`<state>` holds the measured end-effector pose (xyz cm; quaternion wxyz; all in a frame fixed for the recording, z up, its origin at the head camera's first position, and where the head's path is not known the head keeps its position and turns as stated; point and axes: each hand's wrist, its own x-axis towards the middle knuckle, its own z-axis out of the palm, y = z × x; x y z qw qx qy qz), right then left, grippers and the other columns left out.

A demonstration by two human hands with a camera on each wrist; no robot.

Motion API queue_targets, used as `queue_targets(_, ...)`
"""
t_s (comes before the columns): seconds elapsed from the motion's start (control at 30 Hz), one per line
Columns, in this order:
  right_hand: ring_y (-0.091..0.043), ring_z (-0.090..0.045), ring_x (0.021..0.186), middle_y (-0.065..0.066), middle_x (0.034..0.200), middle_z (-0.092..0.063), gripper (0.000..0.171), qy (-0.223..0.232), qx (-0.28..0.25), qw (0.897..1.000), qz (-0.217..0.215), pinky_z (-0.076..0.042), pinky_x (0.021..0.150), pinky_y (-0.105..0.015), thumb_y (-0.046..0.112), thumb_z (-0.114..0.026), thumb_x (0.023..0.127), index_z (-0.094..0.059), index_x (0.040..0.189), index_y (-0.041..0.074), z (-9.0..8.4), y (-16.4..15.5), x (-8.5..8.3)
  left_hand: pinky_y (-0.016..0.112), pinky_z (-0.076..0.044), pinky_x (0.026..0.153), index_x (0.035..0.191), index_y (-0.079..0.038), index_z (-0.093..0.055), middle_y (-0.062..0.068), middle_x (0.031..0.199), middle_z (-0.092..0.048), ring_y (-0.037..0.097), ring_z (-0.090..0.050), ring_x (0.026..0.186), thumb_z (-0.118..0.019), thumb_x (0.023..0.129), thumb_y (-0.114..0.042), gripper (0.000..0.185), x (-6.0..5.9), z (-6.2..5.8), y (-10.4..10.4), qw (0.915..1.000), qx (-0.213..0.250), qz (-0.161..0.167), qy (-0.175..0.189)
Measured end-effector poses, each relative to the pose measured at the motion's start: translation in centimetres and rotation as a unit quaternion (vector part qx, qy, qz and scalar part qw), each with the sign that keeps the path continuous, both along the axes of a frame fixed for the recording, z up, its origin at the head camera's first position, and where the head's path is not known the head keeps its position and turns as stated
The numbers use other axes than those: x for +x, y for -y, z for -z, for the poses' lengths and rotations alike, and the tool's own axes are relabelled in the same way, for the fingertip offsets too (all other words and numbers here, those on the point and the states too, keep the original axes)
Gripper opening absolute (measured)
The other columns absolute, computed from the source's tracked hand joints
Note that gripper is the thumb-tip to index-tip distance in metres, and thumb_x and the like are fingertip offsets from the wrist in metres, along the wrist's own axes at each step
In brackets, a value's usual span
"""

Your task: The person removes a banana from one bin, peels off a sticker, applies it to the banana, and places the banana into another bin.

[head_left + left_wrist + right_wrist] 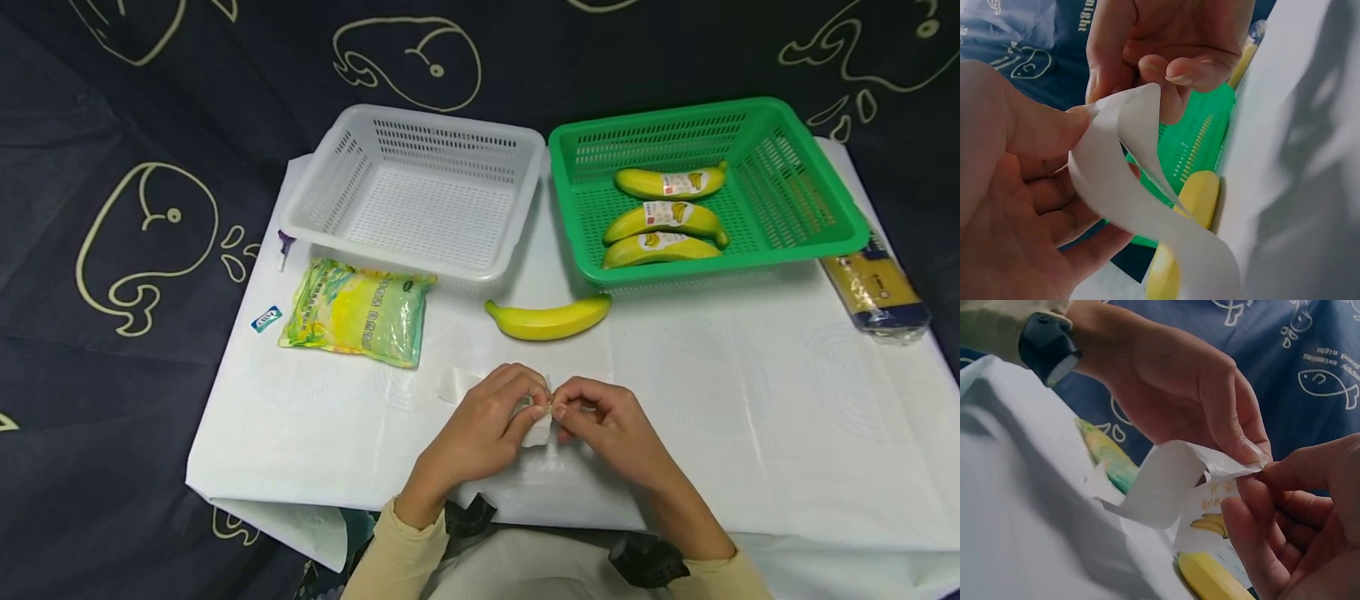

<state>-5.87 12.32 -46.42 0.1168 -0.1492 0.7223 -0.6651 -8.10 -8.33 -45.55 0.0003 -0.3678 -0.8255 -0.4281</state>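
- While both hands meet at the near middle of the worktop (pixel 750 400), the left hand (pixel 480 433) and right hand (pixel 611 429) each pinch the sticker strip (pixel 538 429) — grip pressed together on its paper.
- Just beyond lies a loose banana (pixel 549 319).
- Far right, the green basket (pixel 795 200) holds three labelled bananas (pixel 660 221) — the white basket (pixel 420 192) sits left of it.

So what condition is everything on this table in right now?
left hand: pinches the sticker strip
right hand: pinches the sticker strip too
sticker strip: curled, label partly peeled from backing
loose banana: on the table, no label
three bananas: labelled, in the green basket
white basket: empty
green packet: lying flat
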Motion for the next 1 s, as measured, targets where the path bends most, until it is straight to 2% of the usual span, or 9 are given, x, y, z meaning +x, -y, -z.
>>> queue_targets(0.2, -0.035, -0.061, 0.059, -0.012, 0.07, -0.058, 0.007, 0.002, -0.003, 1.0, 0.026, -0.054, 0.056, -0.039, 0.001, -0.06, 0.093, -0.063, 0.088, 0.006, -0.2, 0.4, 0.4, 0.022, -0.043, 0.089, 0.095, -0.012, -0.058, -0.005, 0.107, -0.058, 0.006, -0.054, 0.103, -0.056, 0.098, -0.014, 0.005, -0.1, -0.1, 0.1, 0.999, 0.034, 0.01, 0.029)
queue_targets(0.3, -0.034, -0.06, 0.059, -0.012, 0.069, -0.057, 0.01, 0.006, -0.001, 0.999, 0.04, -0.053, 0.054, -0.037, -0.001, -0.059, 0.093, -0.062, 0.088, 0.006, -0.4, 0.8, 0.5, 0.028, -0.046, 0.087, 0.094, -0.011, -0.058, -0.005, 0.107, -0.058, 0.007, -0.055, 0.102, -0.055, 0.098, -0.013, 0.005, 0.0, -0.1, 0.1, 0.9974, 0.051, 0.011, 0.049)
queue_targets(0.43, -0.032, -0.06, 0.059, -0.013, 0.07, -0.056, 0.011, 0.007, 0.001, 0.998, 0.065, -0.053, 0.052, -0.037, -0.006, -0.056, 0.092, -0.06, 0.087, 0.003, -0.5, 1.4, 0.6, 0.033, -0.047, 0.087, 0.092, -0.012, -0.058, -0.005, 0.107, -0.059, 0.006, -0.056, 0.102, -0.056, 0.098, -0.012, 0.005, 0.0, -0.1, 0.1, 0.9943, 0.073, 0.006, 0.078)
queue_targets(0.67, -0.026, -0.06, 0.06, -0.014, 0.073, -0.057, 0.012, 0.012, -0.017, 0.994, 0.108, -0.054, 0.055, -0.038, -0.01, -0.055, 0.091, -0.059, 0.087, 0.001, -0.5, 2.2, 0.9, 0.03, -0.046, 0.09, 0.089, -0.012, -0.057, -0.003, 0.105, -0.062, 0.01, -0.058, 0.103, -0.055, 0.098, -0.012, 0.009, 0.1, -0.1, 0.1, 0.9904, 0.101, -0.012, 0.094)
queue_targets(0.8, -0.025, -0.061, 0.061, -0.012, 0.074, -0.057, 0.011, 0.016, -0.026, 0.993, 0.111, -0.055, 0.057, -0.039, -0.007, -0.055, 0.092, -0.06, 0.089, 0.003, -0.5, 2.2, 1.0, 0.03, -0.046, 0.092, 0.09, -0.012, -0.058, -0.002, 0.105, -0.062, 0.011, -0.059, 0.104, -0.055, 0.098, -0.01, 0.009, 0.1, -0.1, 0.1, 0.9837, 0.13, -0.011, 0.124)
queue_targets(0.93, -0.026, -0.061, 0.063, -0.014, 0.077, -0.057, 0.01, 0.019, -0.023, 0.995, 0.09, -0.055, 0.059, -0.039, -0.005, -0.055, 0.093, -0.06, 0.09, 0.003, -1.0, 1.8, 0.9, 0.033, -0.047, 0.091, 0.091, -0.011, -0.059, -0.001, 0.103, -0.063, 0.013, -0.059, 0.102, -0.056, 0.097, -0.01, 0.007, 0.1, 0.0, 0.2, 0.9727, 0.157, -0.002, 0.171)
queue_targets(1.0, -0.027, -0.061, 0.064, -0.016, 0.078, -0.056, 0.009, 0.02, -0.011, 0.997, 0.077, -0.055, 0.06, -0.038, -0.004, -0.056, 0.094, -0.06, 0.091, 0.003, -1.8, 1.5, 0.7, 0.033, -0.048, 0.087, 0.093, -0.011, -0.061, -0.003, 0.099, -0.063, 0.013, -0.06, 0.096, -0.057, 0.097, -0.012, 0.006, 0.1, 0.0, 0.2, 0.9672, 0.159, -0.007, 0.197)
